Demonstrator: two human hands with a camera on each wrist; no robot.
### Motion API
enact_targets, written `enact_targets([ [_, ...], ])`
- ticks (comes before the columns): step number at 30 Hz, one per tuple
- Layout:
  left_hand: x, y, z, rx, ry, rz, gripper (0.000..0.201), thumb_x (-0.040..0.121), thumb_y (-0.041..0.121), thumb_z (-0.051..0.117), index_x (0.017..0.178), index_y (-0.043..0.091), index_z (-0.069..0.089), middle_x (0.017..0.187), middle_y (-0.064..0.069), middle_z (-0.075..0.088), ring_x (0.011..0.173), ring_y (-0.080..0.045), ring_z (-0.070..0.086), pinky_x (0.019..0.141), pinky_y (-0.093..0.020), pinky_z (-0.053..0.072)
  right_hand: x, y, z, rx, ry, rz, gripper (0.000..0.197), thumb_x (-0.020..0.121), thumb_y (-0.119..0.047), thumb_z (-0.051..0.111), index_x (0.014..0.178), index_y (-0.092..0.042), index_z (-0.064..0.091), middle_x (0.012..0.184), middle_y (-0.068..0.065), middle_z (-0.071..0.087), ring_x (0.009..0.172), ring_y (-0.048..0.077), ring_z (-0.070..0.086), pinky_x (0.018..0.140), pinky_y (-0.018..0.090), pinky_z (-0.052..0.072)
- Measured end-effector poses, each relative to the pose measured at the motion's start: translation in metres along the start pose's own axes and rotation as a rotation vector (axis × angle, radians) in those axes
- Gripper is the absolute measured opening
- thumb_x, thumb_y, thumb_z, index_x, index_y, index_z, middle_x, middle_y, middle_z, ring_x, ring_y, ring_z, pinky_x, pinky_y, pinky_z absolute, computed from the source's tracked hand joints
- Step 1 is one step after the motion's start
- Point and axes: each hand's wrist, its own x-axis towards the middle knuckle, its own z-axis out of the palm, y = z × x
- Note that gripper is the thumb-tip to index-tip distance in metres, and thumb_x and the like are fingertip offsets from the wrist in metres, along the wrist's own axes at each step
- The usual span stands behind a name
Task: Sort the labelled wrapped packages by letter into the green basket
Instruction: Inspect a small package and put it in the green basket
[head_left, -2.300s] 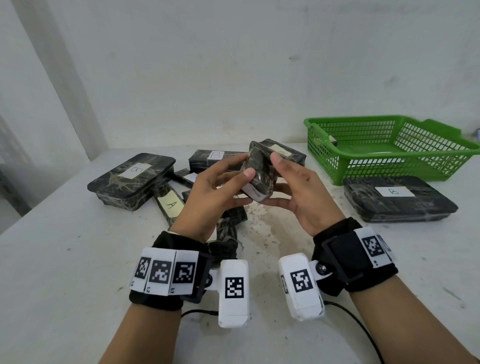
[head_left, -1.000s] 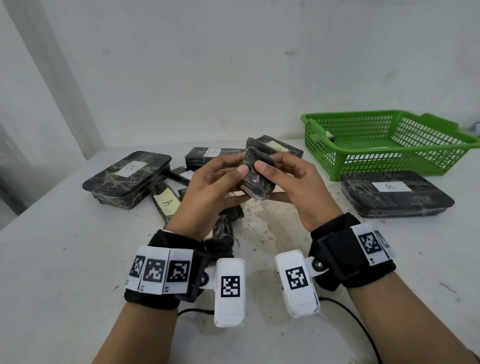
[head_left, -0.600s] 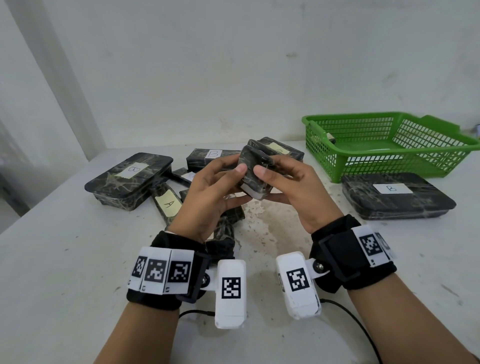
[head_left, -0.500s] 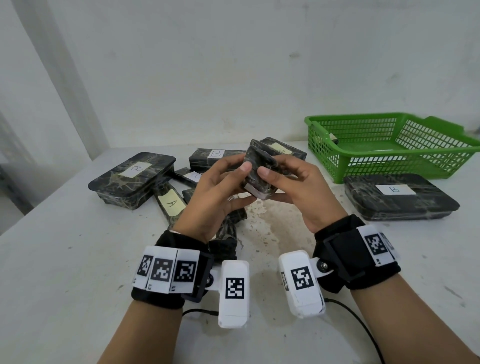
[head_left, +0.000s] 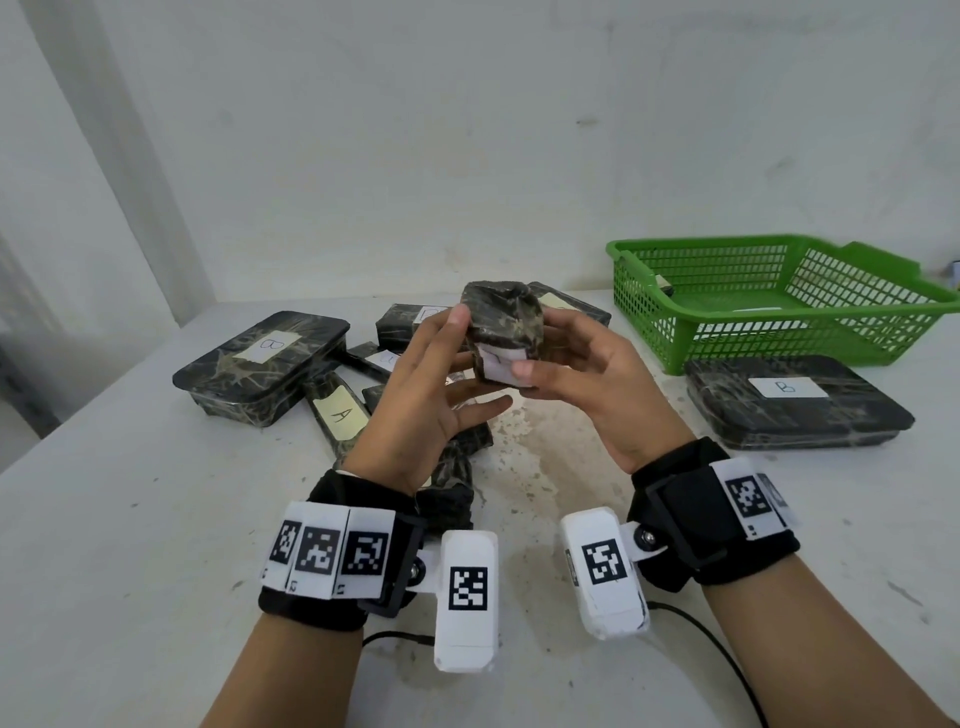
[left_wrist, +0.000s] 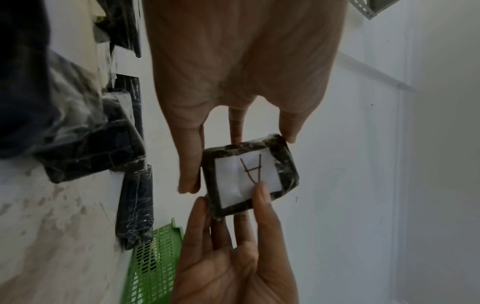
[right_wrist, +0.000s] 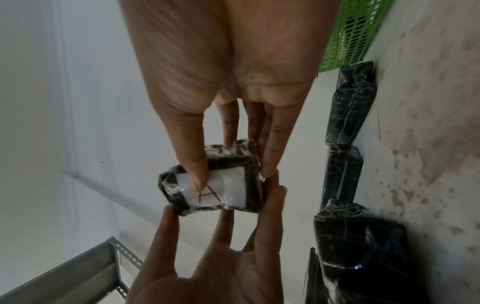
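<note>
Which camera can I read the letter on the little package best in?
The left wrist view: the white label faces it, showing an A. In the right wrist view a thumb half covers the label; the head view shows only its edge.

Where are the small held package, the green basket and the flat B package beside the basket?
small held package (left_wrist: 249, 176), left wrist view, on its white A label.
green basket (head_left: 644, 291), head view, on its left wall.
flat B package (head_left: 831, 415), head view, on its dark top.
</note>
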Motion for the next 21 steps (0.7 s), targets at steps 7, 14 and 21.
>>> enact_targets([
  [7, 0.003, -0.005, -0.006, 0.033, 0.106, 0.025, 0.048, 0.082, 0.037, 0.07, 0.121, 0.009, 0.063, 0.111, -0.009, 0.072, 0.097, -0.026, 0.071, 0.082, -0.037, 0.06, 0.003, 0.002, -0.007, 0.063, -0.041, 0.083, 0.031, 0.067, -0.032, 0.079, 0.097, -0.026, 0.075, 0.095, 0.014, 0.062, 0.088, 0.02, 0.066, 0.084, 0.044, 0.056],
  [14, 0.004, -0.006, 0.002, -0.085, 0.136, 0.055, 0.051, 0.077, 0.027, 0.067, 0.121, 0.002, 0.06, 0.104, -0.01, 0.074, 0.095, -0.024, 0.072, 0.077, -0.032, 0.059, -0.001, -0.014, -0.019, 0.043, -0.016, 0.206, 0.047, 0.073, -0.034, 0.076, 0.118, -0.025, 0.065, 0.104, 0.004, 0.065, 0.099, 0.011, 0.064, 0.086, 0.028, 0.054],
  [21, 0.004, 0.001, 0.033, -0.182, 0.053, -0.008, 0.058, 0.076, 0.022, 0.067, 0.128, -0.002, 0.053, 0.117, -0.016, 0.07, 0.108, -0.029, 0.069, 0.08, -0.032, 0.059, -0.016, -0.037, -0.038, 0.157, 0.171, 0.199, 0.057, 0.071, -0.025, 0.072, 0.123, -0.004, 0.06, 0.117, 0.013, 0.07, 0.1, 0.018, 0.067, 0.085, 0.03, 0.058],
])
